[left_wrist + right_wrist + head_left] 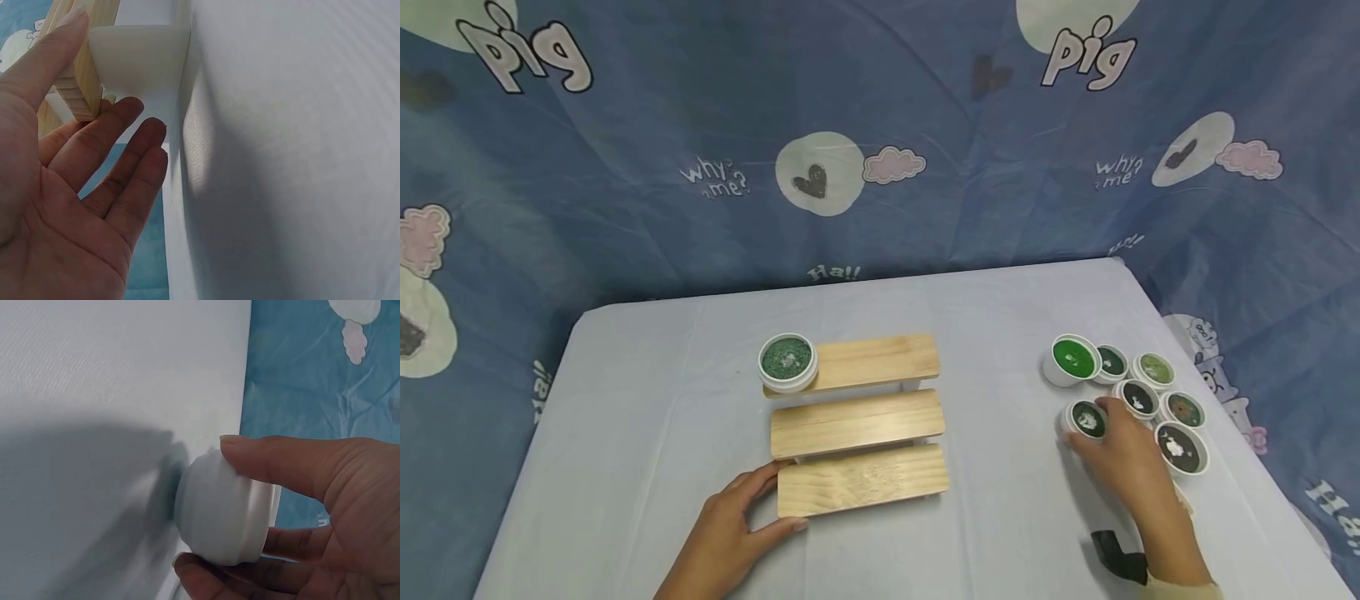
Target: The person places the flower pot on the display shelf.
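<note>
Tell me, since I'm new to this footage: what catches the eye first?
A three-step wooden riser stands mid-table, with one white jar of dark green paste on the left end of its top step. At the table's right, a cluster of similar jars sits where the right hand grips one. The left hand touches the riser's bottom step.

A white-clothed counter (662, 400) stands before a blue cartoon-print backdrop (880, 125); six more white jars of green and dark contents (1138, 379) cluster at right.
</note>
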{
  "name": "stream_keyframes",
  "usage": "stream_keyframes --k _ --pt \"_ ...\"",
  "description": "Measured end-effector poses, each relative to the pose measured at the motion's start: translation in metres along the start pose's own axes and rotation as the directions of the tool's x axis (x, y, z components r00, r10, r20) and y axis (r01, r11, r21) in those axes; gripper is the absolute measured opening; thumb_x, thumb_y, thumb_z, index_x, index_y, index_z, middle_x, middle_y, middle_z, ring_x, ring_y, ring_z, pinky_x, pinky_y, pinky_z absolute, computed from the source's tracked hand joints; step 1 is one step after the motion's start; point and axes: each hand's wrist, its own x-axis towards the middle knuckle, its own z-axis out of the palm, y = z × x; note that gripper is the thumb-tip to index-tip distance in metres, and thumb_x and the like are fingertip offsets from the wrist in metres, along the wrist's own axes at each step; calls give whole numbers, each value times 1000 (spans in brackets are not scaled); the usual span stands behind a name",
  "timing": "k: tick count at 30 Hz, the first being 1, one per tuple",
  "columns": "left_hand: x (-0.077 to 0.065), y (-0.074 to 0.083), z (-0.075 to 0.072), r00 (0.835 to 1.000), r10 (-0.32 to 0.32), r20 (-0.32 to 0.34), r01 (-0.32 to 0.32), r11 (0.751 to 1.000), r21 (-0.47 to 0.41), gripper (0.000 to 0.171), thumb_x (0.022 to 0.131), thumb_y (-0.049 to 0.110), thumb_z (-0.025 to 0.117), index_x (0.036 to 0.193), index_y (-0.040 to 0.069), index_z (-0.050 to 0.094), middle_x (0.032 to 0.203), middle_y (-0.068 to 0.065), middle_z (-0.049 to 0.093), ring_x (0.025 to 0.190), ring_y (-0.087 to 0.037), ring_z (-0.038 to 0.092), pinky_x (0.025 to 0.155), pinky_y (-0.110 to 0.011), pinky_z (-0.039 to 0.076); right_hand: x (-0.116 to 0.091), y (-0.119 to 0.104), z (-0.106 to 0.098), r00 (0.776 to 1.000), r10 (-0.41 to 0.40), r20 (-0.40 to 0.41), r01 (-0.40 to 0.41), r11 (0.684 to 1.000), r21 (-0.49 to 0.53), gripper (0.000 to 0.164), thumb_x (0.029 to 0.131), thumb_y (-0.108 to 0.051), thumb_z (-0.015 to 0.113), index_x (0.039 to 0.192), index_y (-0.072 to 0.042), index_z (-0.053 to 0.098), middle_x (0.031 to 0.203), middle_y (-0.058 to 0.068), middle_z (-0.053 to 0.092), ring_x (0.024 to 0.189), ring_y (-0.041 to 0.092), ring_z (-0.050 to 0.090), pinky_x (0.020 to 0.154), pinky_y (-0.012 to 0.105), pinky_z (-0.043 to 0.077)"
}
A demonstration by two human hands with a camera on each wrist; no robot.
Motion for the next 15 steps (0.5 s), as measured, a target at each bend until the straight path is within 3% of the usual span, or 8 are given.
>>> stream_keyframes --k 7,11,15 --pt "0 0 1 1000 13 -18 -13 1000 -8 68 76 39 94 135 19 68 129 0 72 121 -27 66 100 -53 53 -5 -8 -1 995 -89 -45 90 995 33 70 87 -24 83 137 13 50 127 41 59 115 59 57 95 68 46" --pt "0 -2 2 999 22 -28 -22 1000 -6 68 75 38 95 135 19 69 127 0 73 120 -27 66 99 -53 53 -9 -18 -3 984 -156 -80 161 985 57 66 87 -22 85 137 9 53 126 35 62 106 50 63 89 63 50" --pt "1 -2 2 1000 13 -16 -13 1000 -8 68 76 39 95 136 20 69 128 -1 73 121 -28 66 100 -54 52 -11 -31 -6 971 -216 -99 225 969 97 66 88 -19 86 138 8 53 130 32 60 108 46 64 87 59 55"
